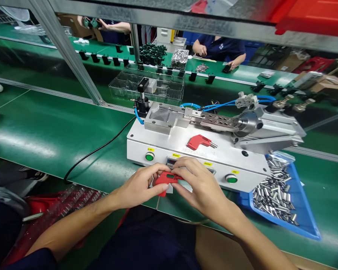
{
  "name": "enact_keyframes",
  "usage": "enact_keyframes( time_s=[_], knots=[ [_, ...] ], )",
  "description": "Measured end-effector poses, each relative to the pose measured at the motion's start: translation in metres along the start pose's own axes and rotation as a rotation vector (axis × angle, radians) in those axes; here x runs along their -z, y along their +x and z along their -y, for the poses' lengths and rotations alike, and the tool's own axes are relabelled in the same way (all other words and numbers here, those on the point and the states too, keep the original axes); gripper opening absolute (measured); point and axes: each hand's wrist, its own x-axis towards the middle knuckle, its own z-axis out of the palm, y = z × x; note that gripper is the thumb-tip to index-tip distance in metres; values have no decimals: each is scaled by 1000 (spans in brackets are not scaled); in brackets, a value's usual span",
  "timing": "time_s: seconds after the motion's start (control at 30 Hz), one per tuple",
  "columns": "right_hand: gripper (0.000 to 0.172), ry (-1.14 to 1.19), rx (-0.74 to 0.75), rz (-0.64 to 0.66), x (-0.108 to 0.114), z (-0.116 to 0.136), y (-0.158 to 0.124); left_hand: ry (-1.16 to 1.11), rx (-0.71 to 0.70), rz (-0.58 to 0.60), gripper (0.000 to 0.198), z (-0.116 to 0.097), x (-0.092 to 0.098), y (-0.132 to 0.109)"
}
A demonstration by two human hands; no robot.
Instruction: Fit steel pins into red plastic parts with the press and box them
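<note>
My left hand point(142, 184) and my right hand point(198, 182) meet in front of the machine, both closed on one red plastic part point(163, 179) with an oval slot in it. The left fingers grip its left end. My right fingers pinch the other end, and whatever small piece may sit in them is hidden. Just beyond, a second red plastic part point(198, 141) with metal pins at one end lies on top of the white bench machine point(146, 144). A metal fixture point(160, 118) is mounted on the machine, behind that second part.
A blue bin point(306, 213) of metal cylinders stands right of the machine. Green buttons point(149, 156) sit on the machine's front. Behind it are a clear tray point(120, 88) and a metal frame post point(70, 56). Co-workers' hands point(232, 63) work at the far conveyor.
</note>
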Motion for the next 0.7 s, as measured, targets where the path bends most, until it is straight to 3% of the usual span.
enact_keyframes(
  time_s=[0.13,0.3,0.4,0.47,0.57,0.7],
  knots=[
    [10,-93,-1,-89,-2,3,-3,338,-222,-69,28,-14,3,7],
    [7,-247,-2,-172,-6,8,0,720,-212,-82,26,-33,-1,16],
    [18,-286,20,-226,1,11,-4,859,-237,-114,24,-41,5,21],
    [25,-305,30,-276,9,11,-13,921,-287,-177,24,-47,18,28],
    [23,-296,6,-336,20,7,-34,1028,-304,-303,25,-59,49,49],
    [17,-269,-37,-382,24,2,-60,1177,-135,-351,24,-79,86,96]
  ],
)
